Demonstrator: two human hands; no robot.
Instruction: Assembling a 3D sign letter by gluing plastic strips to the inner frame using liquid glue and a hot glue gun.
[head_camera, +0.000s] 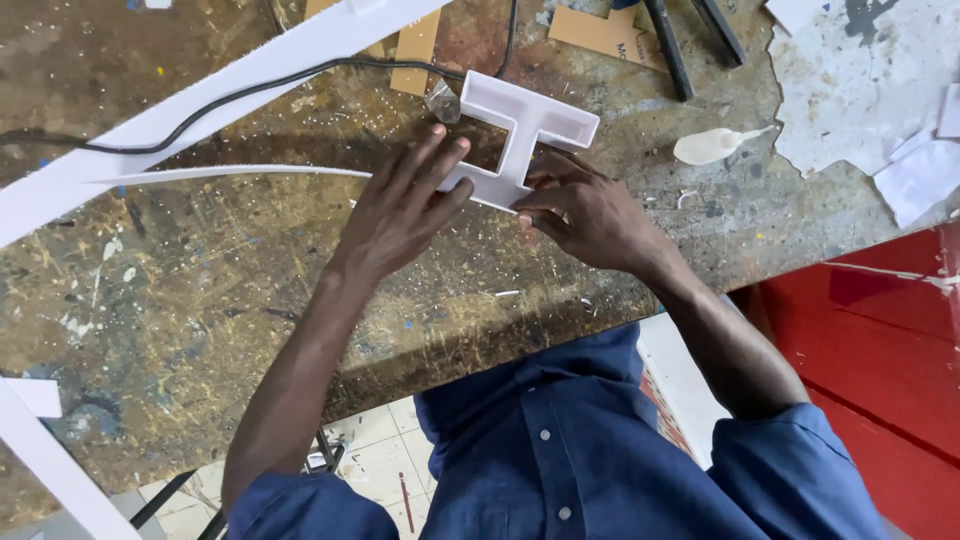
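A white hollow letter form with raised side walls (525, 128) lies on the scratched, paint-flecked workbench (200, 300). My left hand (400, 205) rests flat, its fingers spread and pressing on the form's near-left end. A thin white strip (230, 173) runs leftward from under that hand across the bench. My right hand (585, 210) pinches the near edge of the form's stem between thumb and fingers.
A long white board (200, 90) crosses the bench diagonally, with a black cable (260, 85) over it. A small squeeze bottle (712, 145) lies to the right. Cardboard pieces (600, 32), black tools (668, 45) and torn white paper (870, 90) sit at the far side. A red surface (880, 340) lies below right.
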